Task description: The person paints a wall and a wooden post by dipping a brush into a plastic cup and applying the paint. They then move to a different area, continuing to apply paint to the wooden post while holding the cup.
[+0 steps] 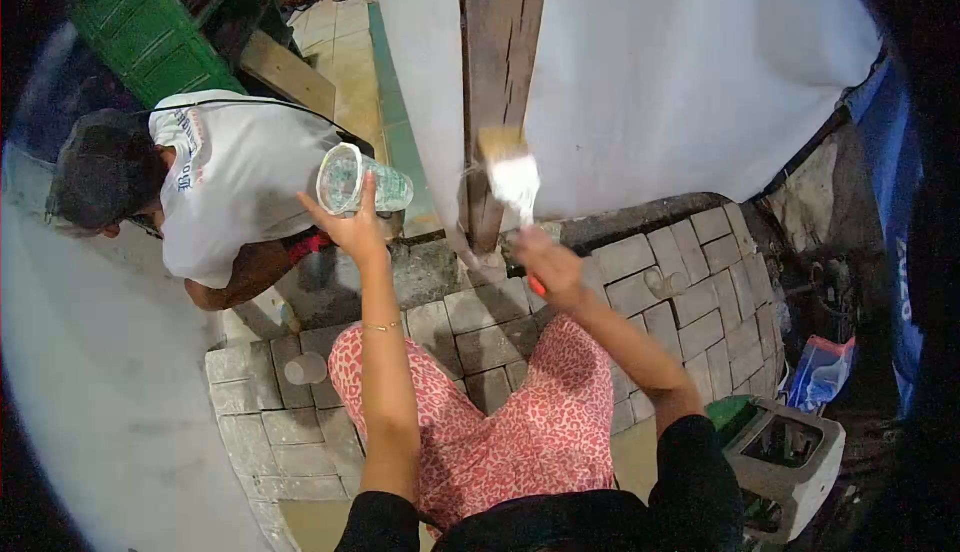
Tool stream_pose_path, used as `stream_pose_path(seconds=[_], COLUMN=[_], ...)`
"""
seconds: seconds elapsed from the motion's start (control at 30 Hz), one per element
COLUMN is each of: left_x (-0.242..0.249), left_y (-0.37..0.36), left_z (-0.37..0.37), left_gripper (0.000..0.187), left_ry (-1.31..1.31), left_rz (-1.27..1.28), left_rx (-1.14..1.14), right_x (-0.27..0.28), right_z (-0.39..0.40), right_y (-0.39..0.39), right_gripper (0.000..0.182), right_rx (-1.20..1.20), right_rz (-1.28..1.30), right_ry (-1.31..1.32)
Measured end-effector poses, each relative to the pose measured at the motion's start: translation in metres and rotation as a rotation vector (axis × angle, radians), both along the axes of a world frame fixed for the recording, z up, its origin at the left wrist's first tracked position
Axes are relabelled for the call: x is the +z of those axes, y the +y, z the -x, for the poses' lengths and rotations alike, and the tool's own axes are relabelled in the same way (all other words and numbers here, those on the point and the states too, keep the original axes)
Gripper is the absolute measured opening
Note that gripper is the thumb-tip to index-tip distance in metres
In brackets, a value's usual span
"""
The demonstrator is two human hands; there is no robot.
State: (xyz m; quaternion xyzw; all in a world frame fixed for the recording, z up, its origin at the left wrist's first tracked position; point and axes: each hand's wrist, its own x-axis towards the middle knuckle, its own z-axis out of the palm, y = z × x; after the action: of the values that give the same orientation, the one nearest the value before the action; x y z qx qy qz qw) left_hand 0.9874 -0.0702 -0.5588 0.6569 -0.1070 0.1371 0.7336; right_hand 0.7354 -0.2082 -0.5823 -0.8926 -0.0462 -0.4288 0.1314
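My left hand is wrapped round a clear plastic cup with greenish markings, tipped on its side so its mouth faces left. In my right hand is a paintbrush, gripped by its handle, whose red end shows below my fist. The brush has a whitish ferrule and tan bristles pointing up. Its bristles overlap the brown wooden post in this view. The post stands upright in front of me, with long cracks along its face.
A person in a white shirt and dark cap bends forward at the left. White sheeting hangs beside the post. Grey paving bricks lie underfoot, with a clear cup at the left. A grey plastic stool is at lower right.
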Motion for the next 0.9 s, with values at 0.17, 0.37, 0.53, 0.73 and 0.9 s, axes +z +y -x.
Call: stream_pose_path(seconds=[0.17,0.37,0.53,0.73,0.9], left_x=[0.013,0.029,0.037,0.041,0.040], left_y=[0.010,0.025,0.033,0.040,0.043], left_z=[0.002,-0.002,-0.001,-0.005,-0.009], left_gripper=[0.107,0.105,0.097,0.096,0.096], left_ry=[0.016,0.078,0.138,0.152,0.151], left_rz=[-0.034,0.222,0.340,0.254,0.253], left_rx=[0.016,-0.064,-0.105,-0.053,-0.022], right_x=[-0.114,-0.196,-0.240,-0.274,-0.260], right_z=[0.001,0.001,-0.005,-0.005,-0.015], right_y=[0.015,0.034,0.051,0.044,0.009], right_gripper=[0.025,0.032,0.044,0.045,0.038], right_rx=[0.019,-0.045,-0.069,-0.060,0.066], right_rz=[-0.087,-0.100,-0.217,-0.226,-0.397], right_ry=[0.134,0.518,0.556,0.725,0.645])
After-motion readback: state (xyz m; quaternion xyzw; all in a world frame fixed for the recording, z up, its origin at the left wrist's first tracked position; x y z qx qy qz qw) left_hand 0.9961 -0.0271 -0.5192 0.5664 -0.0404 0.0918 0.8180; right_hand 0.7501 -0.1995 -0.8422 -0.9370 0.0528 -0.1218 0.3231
